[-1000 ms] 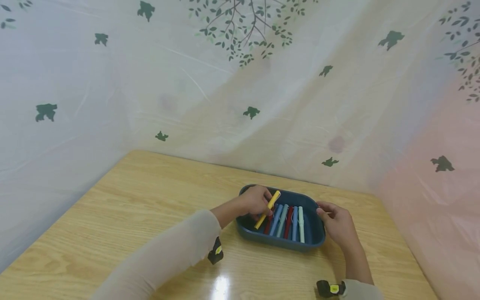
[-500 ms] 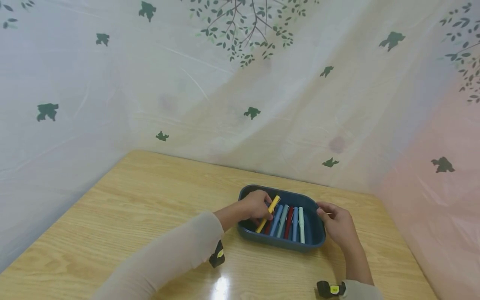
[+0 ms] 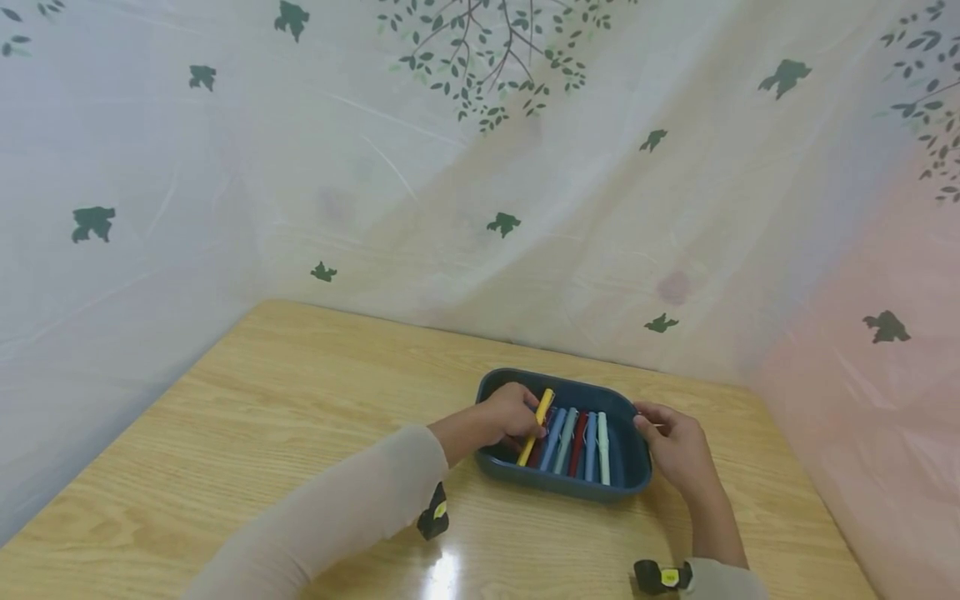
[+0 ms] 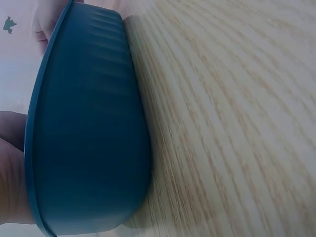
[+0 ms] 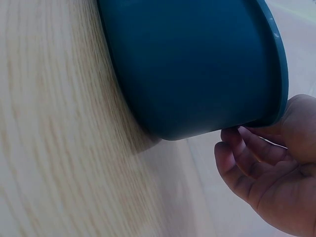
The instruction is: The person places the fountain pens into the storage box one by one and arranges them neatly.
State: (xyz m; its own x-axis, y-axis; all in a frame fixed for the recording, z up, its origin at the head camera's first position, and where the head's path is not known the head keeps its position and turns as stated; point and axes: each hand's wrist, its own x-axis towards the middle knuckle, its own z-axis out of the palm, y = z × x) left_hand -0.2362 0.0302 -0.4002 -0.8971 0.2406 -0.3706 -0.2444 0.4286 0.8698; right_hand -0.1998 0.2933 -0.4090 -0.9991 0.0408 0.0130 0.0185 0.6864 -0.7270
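Observation:
A dark blue, round-cornered tray (image 3: 558, 483) sits on the wooden table, with several capped pens lying side by side in it. My left hand (image 3: 512, 413) reaches over the tray's left end and pinches a yellow pen (image 3: 545, 405) at the left of the row. Beside it lie a dark red pen partly hidden by the yellow one, blue and teal pens, another dark red pen (image 3: 577, 446), a blue pen and a pale mint pen (image 3: 603, 450). At the tray's right end my right hand (image 3: 678, 446) grips the rim, thumb on top, as the right wrist view (image 5: 276, 177) confirms.
The wooden table (image 3: 300, 400) extends left and in front of the tray. Pale sheeting (image 3: 420, 250) printed with leaves and birds hangs behind the table and along both sides. Each wrist carries a small black camera band (image 3: 433, 512).
My left hand has lowered the yellow pen slightly into the tray and turned it more in line with the row. My right hand has stayed at the rim.

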